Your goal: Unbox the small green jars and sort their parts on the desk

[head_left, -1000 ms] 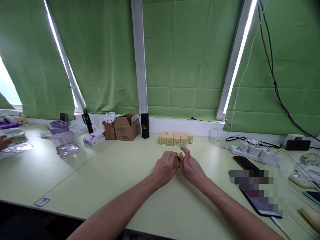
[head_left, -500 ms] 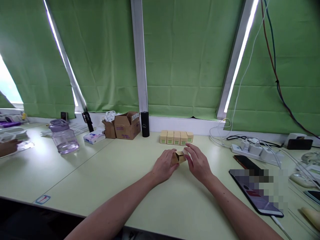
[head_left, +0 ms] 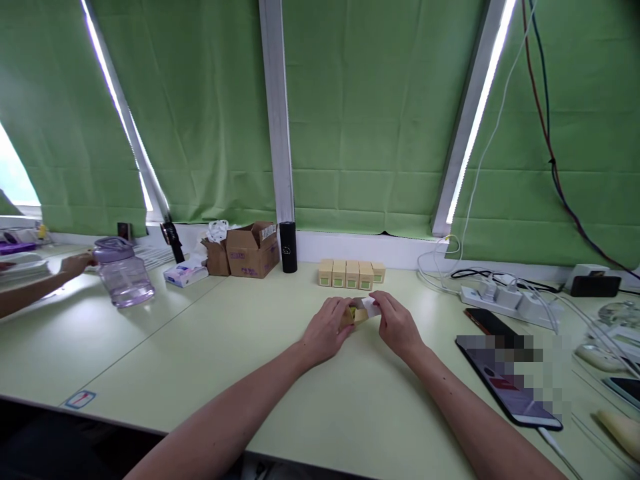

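My left hand (head_left: 327, 331) is wrapped round a small kraft cardboard box (head_left: 346, 319). The box lies tilted with its end flap open toward the right, and something yellow-green shows in its mouth. My right hand (head_left: 400, 327) pinches a small white piece of paper (head_left: 371, 307) by the opening. Whether that paper is still partly inside the box, I cannot tell. Just beyond my hands, several matching small boxes (head_left: 352, 274) with green labels stand in a row.
At the left stand a purple water jug (head_left: 127, 280), a tissue pack (head_left: 185, 273), an open carton (head_left: 253, 251) and a black cylinder (head_left: 289, 247). Another person's hand (head_left: 76, 264) reaches in beside the jug. Phones (head_left: 507, 383), a power strip (head_left: 493, 297) and cables lie at the right.
My right hand has closed on the white paper, and more of the paper shows. Yellow-green has come into sight in the box's mouth. The other person's hand has reached toward the jug.
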`<state>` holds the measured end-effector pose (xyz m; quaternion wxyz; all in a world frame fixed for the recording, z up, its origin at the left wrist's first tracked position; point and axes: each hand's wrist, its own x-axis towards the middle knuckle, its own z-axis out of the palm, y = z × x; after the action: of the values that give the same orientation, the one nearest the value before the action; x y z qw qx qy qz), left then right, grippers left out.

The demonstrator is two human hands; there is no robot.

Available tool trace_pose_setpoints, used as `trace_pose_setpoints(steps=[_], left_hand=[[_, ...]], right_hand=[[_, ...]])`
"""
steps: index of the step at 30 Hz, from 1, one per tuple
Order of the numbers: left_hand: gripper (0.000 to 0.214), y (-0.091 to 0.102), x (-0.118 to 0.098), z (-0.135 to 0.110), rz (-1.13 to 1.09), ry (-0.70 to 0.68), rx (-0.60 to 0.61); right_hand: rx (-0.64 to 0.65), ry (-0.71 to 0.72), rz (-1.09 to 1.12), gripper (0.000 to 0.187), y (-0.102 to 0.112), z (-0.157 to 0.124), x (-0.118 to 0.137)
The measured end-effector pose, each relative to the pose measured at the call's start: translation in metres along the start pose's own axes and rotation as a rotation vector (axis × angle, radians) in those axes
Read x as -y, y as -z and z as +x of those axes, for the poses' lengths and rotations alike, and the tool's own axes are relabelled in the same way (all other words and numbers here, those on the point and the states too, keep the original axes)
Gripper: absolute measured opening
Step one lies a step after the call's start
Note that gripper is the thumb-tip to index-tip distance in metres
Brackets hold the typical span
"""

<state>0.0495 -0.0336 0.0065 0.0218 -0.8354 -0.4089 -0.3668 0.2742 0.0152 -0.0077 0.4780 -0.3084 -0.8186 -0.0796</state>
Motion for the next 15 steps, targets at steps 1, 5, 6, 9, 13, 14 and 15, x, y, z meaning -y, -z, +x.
trace_pose_setpoints(steps=[1, 5, 6, 9, 13, 14, 15], left_hand=[[0.056, 0.000, 0.000, 0.000, 0.000, -0.001, -0.001], [0.068, -0.002, 0.002, 0.000, 0.008, 0.011, 0.006], [0.070, -0.003, 0.002, -0.001, 0.010, 0.020, 0.006], [0.074, -0.006, 0.005, -0.002, 0.002, 0.045, -0.007], [0.074, -0.008, 0.008, -0.003, -0.036, 0.073, -0.009], [0.074, -0.008, 0.008, -0.003, -0.048, 0.083, -0.002], [0.073, -0.008, 0.008, -0.003, -0.061, 0.094, 0.007]], right_hand=[[-0.005, -0.041, 0.015, 0.053, -0.001, -0.001, 0.000], [-0.016, -0.142, 0.071, 0.044, -0.003, -0.004, 0.000], [-0.014, -0.153, 0.069, 0.042, -0.004, -0.004, 0.001], [0.013, -0.137, 0.032, 0.040, -0.005, -0.004, 0.007], [0.062, -0.033, -0.008, 0.046, -0.005, -0.001, 0.017], [0.068, -0.013, -0.016, 0.046, -0.004, -0.001, 0.019], [0.073, 0.003, -0.023, 0.045, -0.004, -0.001, 0.020]])
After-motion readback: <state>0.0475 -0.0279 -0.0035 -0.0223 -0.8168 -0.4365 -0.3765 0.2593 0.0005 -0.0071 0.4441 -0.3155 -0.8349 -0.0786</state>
